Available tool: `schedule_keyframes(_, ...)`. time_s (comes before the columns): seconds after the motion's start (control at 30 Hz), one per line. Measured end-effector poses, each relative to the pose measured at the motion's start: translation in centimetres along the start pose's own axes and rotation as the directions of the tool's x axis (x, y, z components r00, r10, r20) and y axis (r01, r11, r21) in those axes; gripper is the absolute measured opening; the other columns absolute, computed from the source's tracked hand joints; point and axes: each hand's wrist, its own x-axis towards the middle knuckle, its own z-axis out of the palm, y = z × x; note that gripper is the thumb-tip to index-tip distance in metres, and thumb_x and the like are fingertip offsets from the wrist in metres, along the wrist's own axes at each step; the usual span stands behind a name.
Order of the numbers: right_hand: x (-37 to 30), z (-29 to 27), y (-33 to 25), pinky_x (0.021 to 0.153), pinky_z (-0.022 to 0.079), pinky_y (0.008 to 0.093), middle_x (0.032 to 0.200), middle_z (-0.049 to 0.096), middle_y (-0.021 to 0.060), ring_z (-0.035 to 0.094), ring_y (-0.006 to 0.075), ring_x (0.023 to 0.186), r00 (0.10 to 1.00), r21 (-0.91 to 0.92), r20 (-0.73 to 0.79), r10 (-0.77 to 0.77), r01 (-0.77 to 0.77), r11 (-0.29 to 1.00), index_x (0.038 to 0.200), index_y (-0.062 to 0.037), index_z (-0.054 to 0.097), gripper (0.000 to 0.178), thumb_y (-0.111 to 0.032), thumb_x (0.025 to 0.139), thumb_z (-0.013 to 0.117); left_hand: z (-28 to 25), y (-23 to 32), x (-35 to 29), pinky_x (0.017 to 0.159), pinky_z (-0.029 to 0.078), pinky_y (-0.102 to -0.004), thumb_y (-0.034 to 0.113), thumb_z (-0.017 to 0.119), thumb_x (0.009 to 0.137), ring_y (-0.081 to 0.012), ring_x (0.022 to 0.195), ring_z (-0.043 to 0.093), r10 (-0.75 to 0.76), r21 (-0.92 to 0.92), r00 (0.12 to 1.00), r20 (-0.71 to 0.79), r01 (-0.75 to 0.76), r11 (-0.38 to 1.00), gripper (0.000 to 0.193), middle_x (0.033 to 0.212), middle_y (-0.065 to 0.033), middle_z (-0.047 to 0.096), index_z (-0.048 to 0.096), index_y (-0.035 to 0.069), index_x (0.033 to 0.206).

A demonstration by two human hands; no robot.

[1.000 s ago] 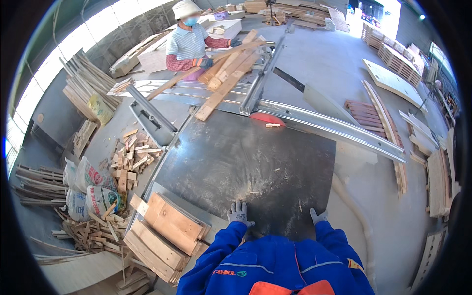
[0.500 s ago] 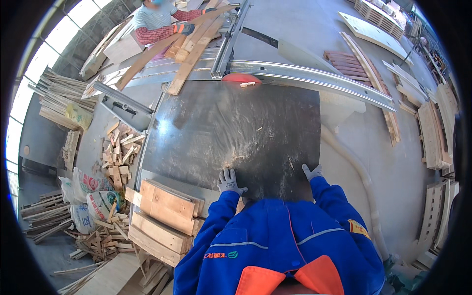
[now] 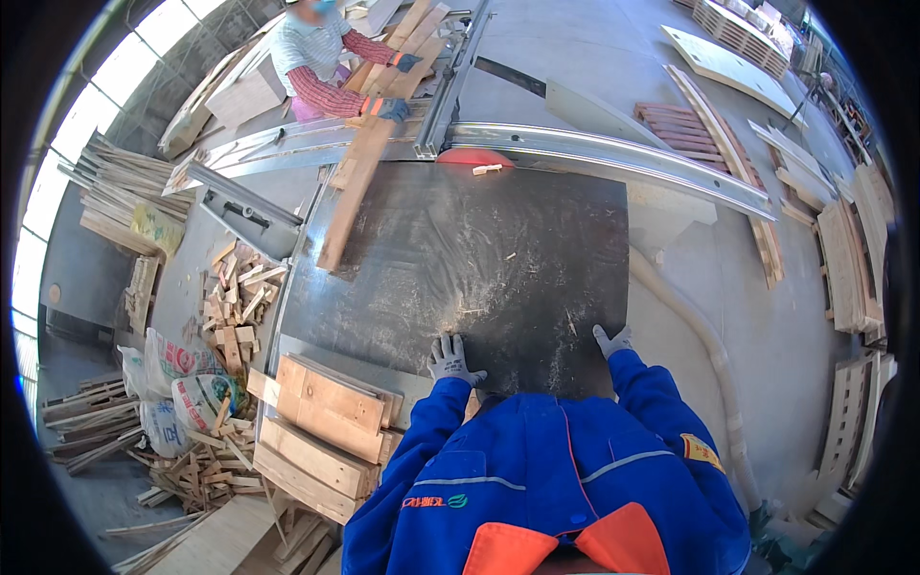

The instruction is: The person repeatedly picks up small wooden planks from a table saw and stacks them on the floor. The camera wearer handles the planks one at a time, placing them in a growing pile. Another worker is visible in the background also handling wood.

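In a grey glove, my left hand (image 3: 450,360) rests on the near edge of the dark, dusty machine table (image 3: 537,240), its fingers spread. My right hand (image 3: 612,341), gloved alike, lies at the table's right edge with thumb and fingers apart. Neither hand holds anything. Across the table, a co-worker's gloved hand (image 3: 386,108) presses on a long wooden board (image 3: 353,196) whose near end reaches over the table's far left part. At the far edge sits a red blade guard (image 3: 471,156), with a small pale wood piece (image 3: 487,170) by it.
A metal rail (image 3: 594,151) crosses beyond the table. Stacked boards (image 3: 331,407) stand left of me, near wood offcuts (image 3: 233,297) and plastic sacks (image 3: 196,393) on the floor. A thick hose (image 3: 695,321) curves along the right side.
The co-worker has shifted the boards, and one now reaches further toward me over the table. Their hands have moved nearer to me. My hands stay in place.
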Motion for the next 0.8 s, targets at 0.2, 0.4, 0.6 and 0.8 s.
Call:
schedule_keyframes(0.2,0.5,0.4,0.4,0.119,0.027,0.0427,0.155,0.028,0.0323,0.029,0.0436,0.144,1.000,-0.020,-0.010,-0.003,0.003,1.000,0.151,0.0100,0.020,0.122,-0.073,0.075,0.069,-0.1,0.0,0.0,0.118,0.019,-0.0579,0.060,0.082,0.064,-0.0393,0.151,0.009,0.004,-0.009,1.000,0.001,-0.004,1.000,0.120,0.165,-0.0144,0.011,0.021,0.014,0.158)
schedule_keyframes(0.4,0.1,-0.1,0.1,0.119,0.026,0.0424,0.155,0.027,0.0326,0.029,0.0438,0.145,1.000,-0.014,0.023,0.000,0.000,1.000,0.151,0.0101,0.020,0.123,-0.074,0.075,0.068,0.5,-0.3,0.1,0.118,0.018,-0.0585,0.059,0.083,0.063,-0.0393,0.151,0.010,0.008,-0.032,1.000,-0.027,-0.009,0.999,0.120,0.164,-0.0141,0.013,0.023,0.014,0.157)
schedule_keyframes(0.6,0.1,0.0,0.1,0.118,0.029,0.0419,0.153,0.031,0.0330,0.033,0.0437,0.142,1.000,-0.038,-0.012,-0.012,0.012,0.999,0.150,0.0108,0.022,0.121,-0.073,0.075,0.069,-0.9,0.2,-0.6,0.119,0.019,-0.0560,0.060,0.080,0.066,-0.0385,0.151,0.011,0.006,0.004,1.000,-0.009,-0.006,1.000,0.117,0.165,-0.0144,0.013,0.021,0.015,0.157)
schedule_keyframes(0.8,-0.1,-0.1,0.1,0.117,0.030,0.0416,0.152,0.033,0.0334,0.035,0.0441,0.142,0.999,-0.037,-0.019,-0.030,0.029,0.999,0.149,0.0117,0.024,0.121,-0.074,0.076,0.067,-1.4,0.4,-0.9,0.119,0.019,-0.0545,0.061,0.079,0.068,-0.0380,0.151,0.012,0.004,0.022,1.000,0.002,-0.004,1.000,0.116,0.164,-0.0141,0.015,0.021,0.015,0.158)
